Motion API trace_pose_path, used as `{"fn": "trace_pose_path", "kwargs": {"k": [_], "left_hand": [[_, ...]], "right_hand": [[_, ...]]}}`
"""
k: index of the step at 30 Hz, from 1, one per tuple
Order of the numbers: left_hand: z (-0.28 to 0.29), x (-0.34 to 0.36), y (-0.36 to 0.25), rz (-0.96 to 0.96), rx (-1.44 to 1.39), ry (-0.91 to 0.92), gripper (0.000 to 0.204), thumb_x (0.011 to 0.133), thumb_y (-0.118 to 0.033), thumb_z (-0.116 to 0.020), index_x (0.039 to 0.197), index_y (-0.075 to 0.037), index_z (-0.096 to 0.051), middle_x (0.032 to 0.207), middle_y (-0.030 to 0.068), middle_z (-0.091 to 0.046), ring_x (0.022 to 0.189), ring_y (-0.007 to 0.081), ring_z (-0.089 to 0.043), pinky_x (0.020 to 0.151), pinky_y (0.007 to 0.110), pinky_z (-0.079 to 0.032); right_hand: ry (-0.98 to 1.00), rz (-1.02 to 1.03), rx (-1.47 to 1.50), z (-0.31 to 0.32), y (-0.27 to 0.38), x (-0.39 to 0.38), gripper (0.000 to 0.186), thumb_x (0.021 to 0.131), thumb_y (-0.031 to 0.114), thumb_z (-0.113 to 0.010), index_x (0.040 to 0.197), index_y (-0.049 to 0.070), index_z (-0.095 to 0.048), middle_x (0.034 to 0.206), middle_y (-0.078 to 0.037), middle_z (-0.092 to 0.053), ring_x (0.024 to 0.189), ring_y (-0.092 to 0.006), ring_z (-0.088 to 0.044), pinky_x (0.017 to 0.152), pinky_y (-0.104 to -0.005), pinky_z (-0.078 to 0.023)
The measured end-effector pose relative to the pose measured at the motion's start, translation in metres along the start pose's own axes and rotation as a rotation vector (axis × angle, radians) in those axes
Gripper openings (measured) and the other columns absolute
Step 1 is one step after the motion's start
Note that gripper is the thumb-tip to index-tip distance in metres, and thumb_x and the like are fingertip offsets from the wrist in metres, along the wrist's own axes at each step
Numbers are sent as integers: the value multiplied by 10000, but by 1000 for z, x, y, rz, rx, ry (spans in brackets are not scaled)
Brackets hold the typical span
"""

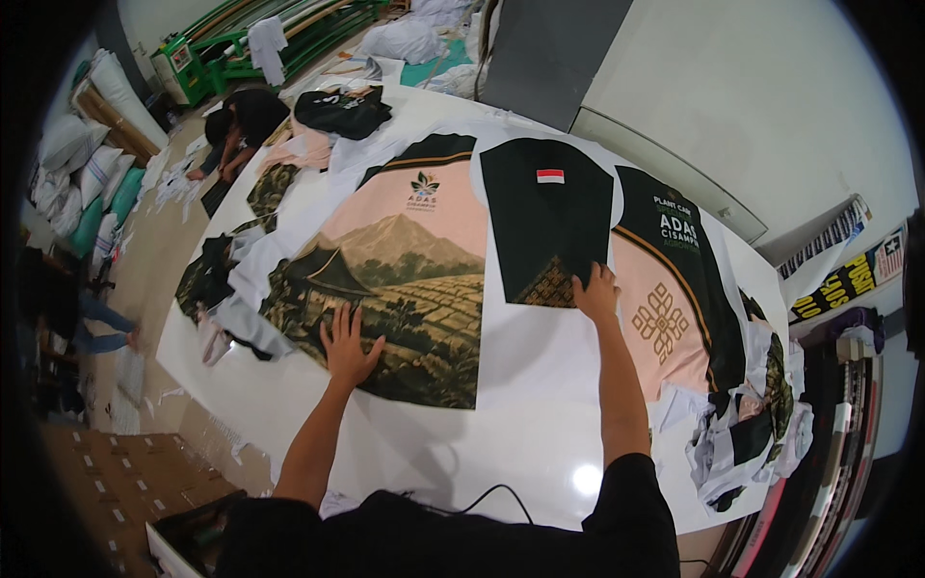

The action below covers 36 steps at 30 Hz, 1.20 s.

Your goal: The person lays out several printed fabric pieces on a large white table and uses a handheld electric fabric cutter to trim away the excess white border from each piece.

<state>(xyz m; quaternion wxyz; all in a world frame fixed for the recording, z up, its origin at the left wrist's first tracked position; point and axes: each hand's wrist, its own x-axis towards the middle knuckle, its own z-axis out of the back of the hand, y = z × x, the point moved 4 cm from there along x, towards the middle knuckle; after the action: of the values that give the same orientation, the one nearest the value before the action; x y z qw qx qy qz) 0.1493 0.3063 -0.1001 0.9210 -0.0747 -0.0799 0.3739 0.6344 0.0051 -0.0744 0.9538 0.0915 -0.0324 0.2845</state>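
A printed fabric panel [424, 279], peach with a mountain and dark green fields, lies flat on the white table. My left hand [351, 349] rests on its lower left part, fingers spread, holding nothing. To the right lies a dark green sleeve-shaped piece [535, 222] with a small red-and-white patch and a gold pattern at its lower end. On that piece's lower right corner sits my right hand [596, 292], its fingers laid on the cloth and slightly apart. Just beyond it is another green and peach panel [665, 332] with a gold ornament.
Piled fabric pieces lie at the white table's [540, 424] left side, with a crumpled heap [752, 433] at its right. A dark bundle [344, 111] sits at the far end. Another person [246, 130] crouches beyond the left edge. A black cable [501, 491] loops near me.
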Motion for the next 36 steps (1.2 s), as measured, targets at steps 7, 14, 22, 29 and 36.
{"fn": "trace_pose_path", "kwargs": {"k": [7,14,22,29,36], "left_hand": [[1,8,-9,3,8,22,825,950,-559,-607,1592,-109,-347,1691,125,-258,1578,292,-196,1249,597,-74],[3,8,-2,9,37,36,833,930,-520,-641,1592,-109,-348,1677,125,-294,1557,317,-237,1241,588,-86],[-4,19,0,-21,115,89,822,977,-553,-555,1615,-97,-309,1689,152,-253,1568,334,-200,1244,576,-74],[-9,5,2,-35,116,99,845,982,-620,-500,1617,-98,-305,1701,155,-226,1581,346,-168,1242,605,-38],[1,-34,-24,-41,113,164,876,973,-630,-510,1629,-101,-269,1713,154,-179,1593,335,-117,1233,639,-13]], "right_hand": [[-86,41,-36,-59,51,142,686,1013,545,-497,1481,44,-489,1545,-228,-429,1465,-406,-369,1086,-725,-308],[-25,-28,-74,-89,93,224,715,1019,636,-342,1622,253,-353,1696,-101,-279,1572,-385,-202,1175,-760,-120],[2,-112,-87,-78,43,225,706,1018,679,-290,1634,336,-307,1723,-21,-232,1591,-326,-175,1206,-726,-110],[-36,-78,-98,-69,29,210,698,1017,667,-313,1627,328,-327,1710,-25,-267,1589,-321,-184,1229,-678,-137],[46,-45,-7,-59,24,205,718,1008,668,-372,1627,307,-332,1712,-58,-257,1591,-340,-162,1227,-677,-154]]}}
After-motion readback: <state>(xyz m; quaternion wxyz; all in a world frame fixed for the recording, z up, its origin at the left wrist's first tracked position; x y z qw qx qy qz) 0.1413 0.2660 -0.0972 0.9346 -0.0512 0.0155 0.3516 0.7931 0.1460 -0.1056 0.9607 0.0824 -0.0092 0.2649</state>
